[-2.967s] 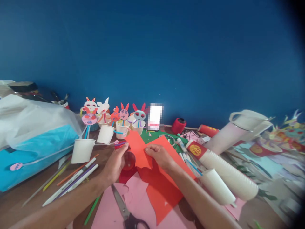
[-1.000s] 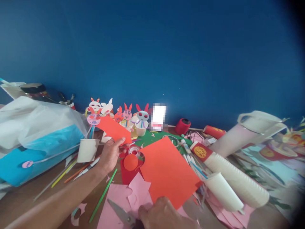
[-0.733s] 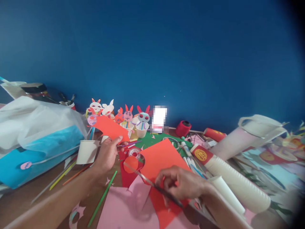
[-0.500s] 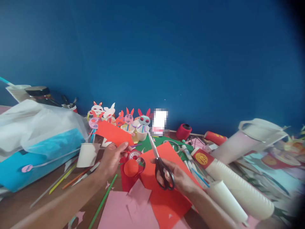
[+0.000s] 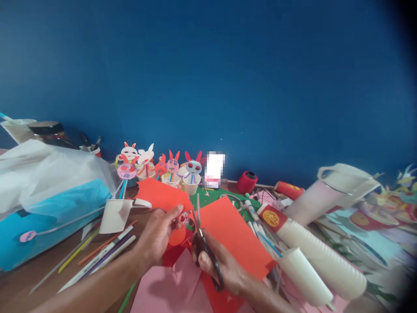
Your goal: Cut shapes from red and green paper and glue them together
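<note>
My left hand point(image 5: 161, 232) pinches a piece of orange-red paper point(image 5: 159, 193) between thumb and fingers, its far end reaching toward the paper bunny puppets. A pair of scissors point(image 5: 203, 243) with black handles sits in my right hand point(image 5: 221, 261), blades slightly apart and pointing away from me, close to the paper's right edge. Below the hands lie a larger orange-red sheet point(image 5: 234, 230) and pink paper point(image 5: 169, 287). An orange paper disc point(image 5: 177, 236) rests on something red between my hands, beside a tape roll point(image 5: 185, 217) that is partly hidden.
Bunny puppets in paper cups point(image 5: 190, 184) line the back, before a blue wall point(image 5: 208, 78). A white cup point(image 5: 115, 216), markers point(image 5: 97, 263) and a blue bag point(image 5: 55, 237) are at left. At right are stacked cups point(image 5: 319, 252), a tipped cup point(image 5: 304, 276) and a pitcher point(image 5: 321, 195).
My right hand let go of the paper, picked up the scissors from the pink paper and brought them to the orange-red piece. My left hand kept its hold.
</note>
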A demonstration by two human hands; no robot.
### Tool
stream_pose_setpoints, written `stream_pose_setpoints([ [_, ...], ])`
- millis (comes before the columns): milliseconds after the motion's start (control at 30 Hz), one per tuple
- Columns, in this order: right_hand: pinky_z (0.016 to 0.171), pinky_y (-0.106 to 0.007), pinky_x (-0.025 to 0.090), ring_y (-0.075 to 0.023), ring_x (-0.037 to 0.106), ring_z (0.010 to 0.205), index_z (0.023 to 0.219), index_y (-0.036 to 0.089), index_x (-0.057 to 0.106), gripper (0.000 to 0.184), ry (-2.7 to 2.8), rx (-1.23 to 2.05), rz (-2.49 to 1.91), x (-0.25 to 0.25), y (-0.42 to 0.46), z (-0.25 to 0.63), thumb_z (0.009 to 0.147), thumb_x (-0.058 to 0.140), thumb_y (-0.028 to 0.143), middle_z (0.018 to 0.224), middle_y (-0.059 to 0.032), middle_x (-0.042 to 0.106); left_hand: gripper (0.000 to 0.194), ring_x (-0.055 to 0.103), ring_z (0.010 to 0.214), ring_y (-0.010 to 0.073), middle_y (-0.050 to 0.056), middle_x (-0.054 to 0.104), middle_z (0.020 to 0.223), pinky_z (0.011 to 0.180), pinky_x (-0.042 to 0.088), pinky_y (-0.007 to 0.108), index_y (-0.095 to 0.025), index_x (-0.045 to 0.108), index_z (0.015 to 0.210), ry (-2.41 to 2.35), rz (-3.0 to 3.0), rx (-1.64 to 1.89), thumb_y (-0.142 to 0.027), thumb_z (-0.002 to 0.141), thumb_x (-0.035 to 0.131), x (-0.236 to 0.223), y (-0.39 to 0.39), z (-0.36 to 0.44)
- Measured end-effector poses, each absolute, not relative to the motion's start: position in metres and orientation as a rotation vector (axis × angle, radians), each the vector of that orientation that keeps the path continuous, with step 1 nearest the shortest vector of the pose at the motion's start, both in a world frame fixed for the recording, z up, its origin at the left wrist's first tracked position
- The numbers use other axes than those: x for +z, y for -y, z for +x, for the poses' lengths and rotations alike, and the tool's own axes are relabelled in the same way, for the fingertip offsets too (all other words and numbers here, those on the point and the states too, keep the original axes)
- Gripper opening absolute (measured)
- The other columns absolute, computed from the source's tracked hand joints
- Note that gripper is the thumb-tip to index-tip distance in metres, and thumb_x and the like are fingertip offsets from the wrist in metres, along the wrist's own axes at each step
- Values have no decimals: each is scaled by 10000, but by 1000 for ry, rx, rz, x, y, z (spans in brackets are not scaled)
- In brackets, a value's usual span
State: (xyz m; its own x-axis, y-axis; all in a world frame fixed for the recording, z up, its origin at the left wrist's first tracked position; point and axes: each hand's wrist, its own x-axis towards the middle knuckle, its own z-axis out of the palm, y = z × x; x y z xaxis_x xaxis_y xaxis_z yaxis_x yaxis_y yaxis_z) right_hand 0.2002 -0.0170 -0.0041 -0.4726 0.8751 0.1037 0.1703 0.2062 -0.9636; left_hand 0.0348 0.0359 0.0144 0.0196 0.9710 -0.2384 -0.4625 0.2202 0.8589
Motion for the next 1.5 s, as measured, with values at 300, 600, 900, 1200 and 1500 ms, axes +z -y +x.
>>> stream_pose_setpoints([
  [300,654,-255,396,-137,428,712,1057,181,429,416,1770,1285,-969,-8,25,186,833,368,526,824,-25,458,181,542,559,117,24,603,546,590,430,236,-120,609,513,-928,699,1189,-251,621,671,23,-20,47],
  [600,720,-298,420,-159,453,747,1146,181,389,466,1687,1297,-930,-5,32,176,839,345,528,860,-44,482,254,478,398,117,3,534,427,439,379,251,-149,598,513,-1052,620,999,-365,643,627,19,-10,52],
  [900,783,-305,415,-188,486,856,1196,219,382,397,1669,1231,-964,-9,35,178,877,318,447,949,-52,508,363,387,338,95,0,500,393,367,305,236,-178,565,419,-1212,762,940,-411,696,535,29,1,55],
  [1200,759,-304,417,-185,482,833,1094,177,422,389,1690,1236,-1000,-7,35,178,868,320,476,900,-56,500,344,391,317,94,-10,499,375,344,308,228,-169,558,410,-1292,664,924,-356,698,549,23,-2,59],
  [1500,766,-291,414,-183,487,874,1122,180,404,388,1659,1234,-982,-17,35,175,882,298,466,952,-62,511,409,353,249,109,-26,404,280,275,256,238,-162,528,426,-1302,630,854,-489,672,539,15,-1,60],
])
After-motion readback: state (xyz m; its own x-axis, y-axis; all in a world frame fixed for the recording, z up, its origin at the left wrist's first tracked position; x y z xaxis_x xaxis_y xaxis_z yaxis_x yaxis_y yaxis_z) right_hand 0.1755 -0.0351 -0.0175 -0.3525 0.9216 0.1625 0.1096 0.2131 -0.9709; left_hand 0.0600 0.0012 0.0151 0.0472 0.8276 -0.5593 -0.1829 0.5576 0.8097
